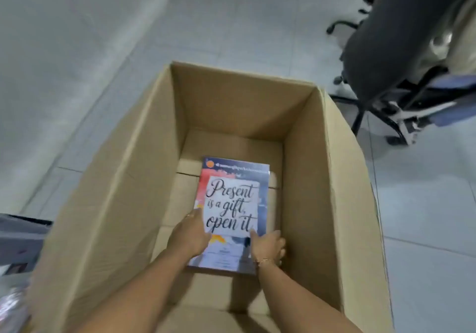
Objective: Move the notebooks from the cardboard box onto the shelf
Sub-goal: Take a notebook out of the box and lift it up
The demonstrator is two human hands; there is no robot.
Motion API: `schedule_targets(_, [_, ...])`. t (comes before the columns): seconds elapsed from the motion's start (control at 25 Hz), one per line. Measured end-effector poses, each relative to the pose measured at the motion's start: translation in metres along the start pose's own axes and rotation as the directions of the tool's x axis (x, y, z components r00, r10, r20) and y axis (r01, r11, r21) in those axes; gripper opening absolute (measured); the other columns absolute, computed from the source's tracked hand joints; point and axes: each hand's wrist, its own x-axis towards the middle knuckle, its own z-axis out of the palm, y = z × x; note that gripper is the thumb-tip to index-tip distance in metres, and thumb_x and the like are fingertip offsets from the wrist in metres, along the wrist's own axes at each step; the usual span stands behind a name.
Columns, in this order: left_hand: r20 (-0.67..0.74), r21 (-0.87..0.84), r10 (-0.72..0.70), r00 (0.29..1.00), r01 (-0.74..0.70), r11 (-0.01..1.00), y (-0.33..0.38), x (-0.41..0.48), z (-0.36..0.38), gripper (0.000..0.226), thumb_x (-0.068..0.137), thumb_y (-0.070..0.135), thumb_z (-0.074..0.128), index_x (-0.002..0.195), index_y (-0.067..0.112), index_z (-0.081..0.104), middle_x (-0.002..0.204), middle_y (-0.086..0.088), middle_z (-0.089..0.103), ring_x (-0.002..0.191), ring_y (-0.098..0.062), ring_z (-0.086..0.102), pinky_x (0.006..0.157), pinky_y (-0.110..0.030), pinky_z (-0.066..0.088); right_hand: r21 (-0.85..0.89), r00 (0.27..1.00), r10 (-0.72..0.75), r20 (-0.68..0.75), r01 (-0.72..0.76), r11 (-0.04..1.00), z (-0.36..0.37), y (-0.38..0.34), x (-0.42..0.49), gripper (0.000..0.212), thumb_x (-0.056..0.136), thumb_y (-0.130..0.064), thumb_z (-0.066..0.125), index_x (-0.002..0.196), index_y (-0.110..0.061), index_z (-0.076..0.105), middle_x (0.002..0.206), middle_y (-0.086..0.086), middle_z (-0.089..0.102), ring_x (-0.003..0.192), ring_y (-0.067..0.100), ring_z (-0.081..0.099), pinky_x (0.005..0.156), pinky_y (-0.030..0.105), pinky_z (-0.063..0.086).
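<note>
Reaching: both hands are down inside the cardboard box (123, 178), set on the near end of the notebooks (231, 204).
Location of task item: notebooks lie flat on the box bottom, roughly centred, a little toward the right wall; the shelf is not in view.
Long axis: runs away from the person, from near wall toward far wall; the short near edge faces the wrists.
Left hand (189, 235): grip closed onto the left edge near the lower corner, thumb on the cover, fingers hidden at the side.
Right hand (268, 246): grip clamped on the lower right corner, thumb on the cover, fingers curled under or beside the edge; a thin bracelet at the wrist.
Nearer hand: neither clearly; both touch the stack, one per side.
Judgement: the lift likely calls for raising the near end first, then straight up between the walls.
Stack count: cannot tell; only the top cover shows.
Cover: glossy, printed lettering on a white panel, red, orange and blue-grey ground.
Box: plain brown corrugated board, tall walls, flaps open.
Surroundings: pale tiled floor (77, 49); black office chair (391, 49) to the far right.
</note>
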Motion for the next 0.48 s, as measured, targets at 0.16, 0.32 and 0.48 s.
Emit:
schedule_targets(0.16, [0.087,-0.088,-0.419,0.904,0.426,0.9,-0.015,0.006,0.044,0.06,0.088,0.027,0.059,0.136,0.003,0.032,0.141,-0.014,0.045,0.127,-0.031,0.046,0.101,-0.039,0.043,-0.079,0.998,-0.015,0.057,0.02,0.997,0.024,0.016,0.01,0.054,0.084,-0.035,0.064,0.123,-0.002,0.048,0.138,0.014,0.043,0.124,0.034,0.043,0.101,0.042,0.042])
schedule_targets(0.32, [0.005,-0.184,-0.555,0.832,0.547,0.817,0.006,-0.001,0.047,0.047,0.087,0.016,0.06,0.128,0.002,0.042,0.13,-0.016,0.054,0.12,-0.035,0.052,0.094,-0.041,0.047,-0.039,1.0,-0.002,-0.024,0.001,0.999,0.029,0.017,0.003,0.051,0.086,-0.026,0.063,0.125,0.001,0.045,0.14,0.016,0.041,0.123,0.036,0.045,0.101,0.042,0.043])
schedule_targets(0.48, [-0.082,-0.134,-0.54,0.838,0.527,0.839,0.018,-0.014,0.023,0.035,0.085,0.0,0.054,0.119,0.002,0.056,0.127,-0.02,0.055,0.117,-0.037,0.053,0.095,-0.041,0.048,-0.012,0.985,-0.037,-0.17,0.036,0.999,0.022,0.007,-0.017,0.04,0.086,-0.004,0.055,0.123,0.001,0.042,0.134,0.019,0.042,0.124,0.036,0.042,0.102,0.046,0.036])
